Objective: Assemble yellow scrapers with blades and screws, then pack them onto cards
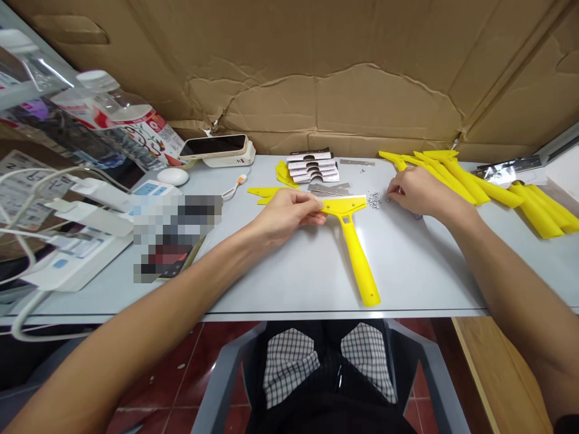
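Observation:
My left hand (292, 212) grips one end of the head of a yellow scraper (357, 250), thumb on top, with its handle slanting toward the table's front edge. A thin metal strip shows along the far edge of the scraper's head. My right hand (415, 190) is closed in a pinch just right of a small pile of screws (374, 201); whatever is between its fingertips is too small to make out. Behind the scraper lie loose metal blades (332, 189) and a stack of packaged blades (313, 166).
More yellow handles (446, 172) lie at the back right, and yellow head plates (265, 193) at the back left. A phone (215, 146), a white mouse (172, 176), a power strip (76, 259) with cables and plastic bottles (122, 114) crowd the left. Cardboard (316, 72) stands behind.

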